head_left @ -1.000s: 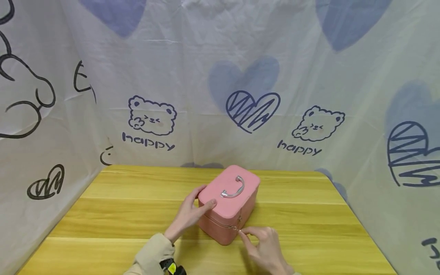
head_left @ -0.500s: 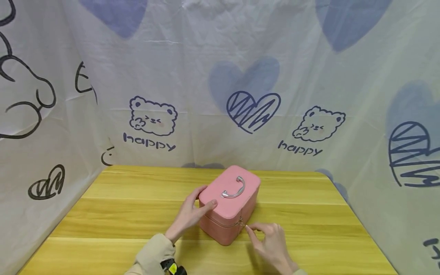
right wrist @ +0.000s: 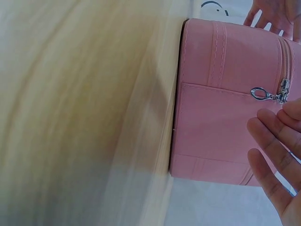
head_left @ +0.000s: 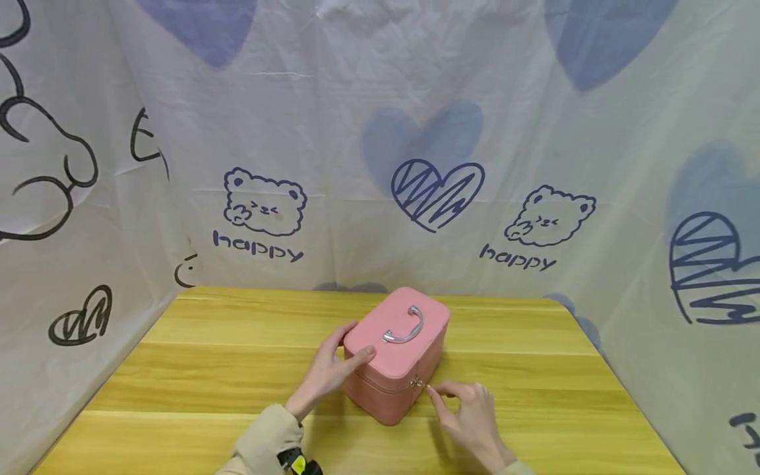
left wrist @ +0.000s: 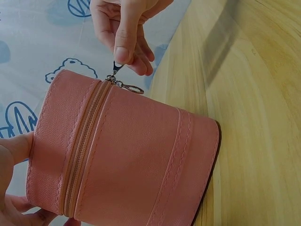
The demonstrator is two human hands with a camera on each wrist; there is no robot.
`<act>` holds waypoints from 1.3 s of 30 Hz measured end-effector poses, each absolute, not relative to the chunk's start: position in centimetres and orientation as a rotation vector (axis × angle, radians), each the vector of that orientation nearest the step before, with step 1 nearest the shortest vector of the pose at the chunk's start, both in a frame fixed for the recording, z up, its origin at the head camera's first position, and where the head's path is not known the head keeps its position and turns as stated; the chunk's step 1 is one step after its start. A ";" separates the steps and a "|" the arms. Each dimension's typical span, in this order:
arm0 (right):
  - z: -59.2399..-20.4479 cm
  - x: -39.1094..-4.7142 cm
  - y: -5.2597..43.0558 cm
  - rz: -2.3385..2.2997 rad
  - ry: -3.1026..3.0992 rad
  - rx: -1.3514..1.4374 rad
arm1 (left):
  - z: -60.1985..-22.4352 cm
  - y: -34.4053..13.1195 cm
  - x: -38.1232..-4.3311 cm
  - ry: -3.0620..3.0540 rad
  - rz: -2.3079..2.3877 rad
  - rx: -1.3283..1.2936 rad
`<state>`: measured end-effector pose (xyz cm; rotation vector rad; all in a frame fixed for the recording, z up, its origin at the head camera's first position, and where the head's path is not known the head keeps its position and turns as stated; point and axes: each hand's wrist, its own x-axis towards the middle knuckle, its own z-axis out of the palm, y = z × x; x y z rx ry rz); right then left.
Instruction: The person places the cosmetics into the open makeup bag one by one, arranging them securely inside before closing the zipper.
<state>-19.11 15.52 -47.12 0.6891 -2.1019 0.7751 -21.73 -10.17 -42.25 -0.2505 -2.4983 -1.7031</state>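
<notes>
A pink cosmetic case (head_left: 380, 404) stands on the table, lid down, with a curved silver handle (head_left: 420, 323) on top. My left hand (head_left: 325, 371) holds its left side, thumb on the lid's edge and fingers along the side. At the case's right side, my right hand (head_left: 472, 415) pinches one zipper pull (left wrist: 117, 67) between thumb and index finger. The other zipper pull (right wrist: 259, 93) hangs loose against the side. In the left wrist view the zipper (left wrist: 84, 141) has its teeth meshed along the front, and both sliders sit close together. The case's inside is hidden.
The wooden table (head_left: 208, 369) has a yellow grain. Behind it and at both sides hangs a pale cloth (head_left: 344, 145) printed with hearts and bears. A dark watch-like band (head_left: 297, 462) shows by the left sleeve.
My right hand has moved right and slightly away from me, drawing the zipper slider around the near corner to beside the other slider. My left hand and the case have stayed nearly still.
</notes>
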 end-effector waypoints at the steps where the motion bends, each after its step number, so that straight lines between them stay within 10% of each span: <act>1: -47.2 -19.1 15.5 0.774 -2.103 0.689 | -42.3 -10.2 -21.7 -2.498 -1.701 -0.252; 17: -47.5 -18.4 16.8 0.993 -2.274 0.769 | -42.4 -10.1 -21.8 -2.485 -1.697 -0.265; 39: -44.3 -18.6 13.1 1.592 -2.399 0.216 | -42.3 -10.1 -21.8 -2.487 -1.733 -0.242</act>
